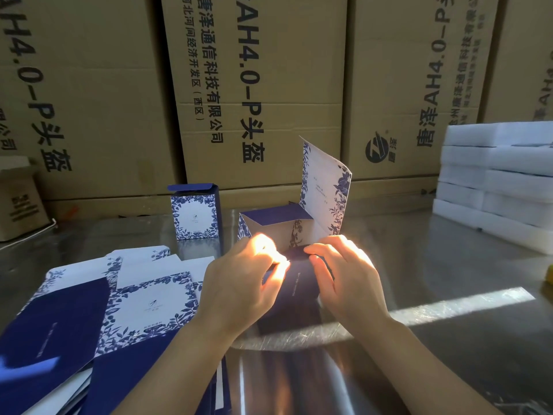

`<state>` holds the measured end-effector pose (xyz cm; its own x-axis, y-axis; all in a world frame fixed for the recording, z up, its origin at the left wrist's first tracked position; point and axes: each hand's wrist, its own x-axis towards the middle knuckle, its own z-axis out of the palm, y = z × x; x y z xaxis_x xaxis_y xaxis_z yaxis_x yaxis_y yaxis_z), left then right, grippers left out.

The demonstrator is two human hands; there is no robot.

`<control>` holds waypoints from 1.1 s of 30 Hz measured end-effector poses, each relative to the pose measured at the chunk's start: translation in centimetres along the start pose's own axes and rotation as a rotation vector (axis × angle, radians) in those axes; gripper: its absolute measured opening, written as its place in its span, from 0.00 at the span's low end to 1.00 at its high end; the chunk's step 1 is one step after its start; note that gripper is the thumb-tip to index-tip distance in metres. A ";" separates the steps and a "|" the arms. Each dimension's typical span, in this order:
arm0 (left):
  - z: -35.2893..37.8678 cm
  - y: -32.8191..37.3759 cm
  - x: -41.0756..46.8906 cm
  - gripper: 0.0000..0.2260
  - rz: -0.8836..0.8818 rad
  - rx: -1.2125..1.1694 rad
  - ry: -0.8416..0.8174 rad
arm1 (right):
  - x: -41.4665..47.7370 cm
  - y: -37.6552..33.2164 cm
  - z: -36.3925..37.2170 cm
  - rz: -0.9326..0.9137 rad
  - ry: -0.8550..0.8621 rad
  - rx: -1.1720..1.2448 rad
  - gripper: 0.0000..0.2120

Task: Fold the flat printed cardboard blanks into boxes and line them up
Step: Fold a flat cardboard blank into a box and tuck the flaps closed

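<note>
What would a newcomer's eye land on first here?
The left hand and right hand, sunlit at centre, grip a half-folded box whose flowered flap stands upright. Behind it to the left stands one finished box; flat blanks lie fanned at the near left, and brown cartons wall the back.

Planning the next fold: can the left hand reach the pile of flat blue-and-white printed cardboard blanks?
Probably, once freed: the left hand grips the half-folded blue-and-white cardboard box, but the pile of flat blanks lies uncovered beside it.

left hand (239, 283), right hand (347, 277), pinching box (296, 292) (sunlit)
</note>
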<state>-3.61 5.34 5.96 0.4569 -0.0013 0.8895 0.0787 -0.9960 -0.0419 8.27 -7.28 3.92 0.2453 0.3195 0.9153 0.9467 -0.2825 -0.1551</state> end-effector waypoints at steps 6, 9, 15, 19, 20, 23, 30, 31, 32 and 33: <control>0.3 0.0 -0.1 0.04 -0.011 0.005 0.016 | 0.0 -0.1 -0.2 0.033 -0.022 -0.035 0.07; 0.3 -0.4 -0.2 0.04 0.004 0.003 0.016 | 0.0 -0.2 -0.2 -0.034 -0.011 -0.099 0.08; -0.1 -1.2 0.0 0.02 -0.004 -0.006 0.010 | 0.1 0.3 -0.1 -0.035 0.047 -0.140 0.07; -0.1 -1.1 0.0 0.07 0.004 0.006 -0.042 | -0.1 0.5 0.1 -0.004 0.052 -0.073 0.07; -0.3 -1.0 0.1 0.07 -0.009 0.016 -0.054 | -0.2 0.5 0.1 0.018 0.061 -0.049 0.06; -0.5 -0.8 0.3 0.06 -0.052 0.046 -0.065 | -0.4 0.7 0.1 0.058 0.090 -0.034 0.05; -0.7 -0.7 0.5 0.06 -0.038 0.045 -0.086 | -0.4 0.5 0.1 0.156 0.006 -0.182 0.08; -0.7 -0.6 0.5 0.06 -0.036 0.047 -0.095 | -0.4 0.5 0.1 0.161 0.016 -0.194 0.06; -0.7 -0.6 0.5 0.06 -0.038 0.047 -0.099 | -0.4 0.6 0.0 0.169 0.015 -0.197 0.06; -0.6 -0.7 0.5 0.06 -0.038 0.038 -0.096 | -0.4 0.6 0.0 0.174 0.005 -0.196 0.06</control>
<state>-4.01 5.94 6.71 0.5352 0.0464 0.8435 0.1300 -0.9911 -0.0280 8.78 -7.55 3.47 0.3998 0.2462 0.8829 0.8314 -0.5031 -0.2361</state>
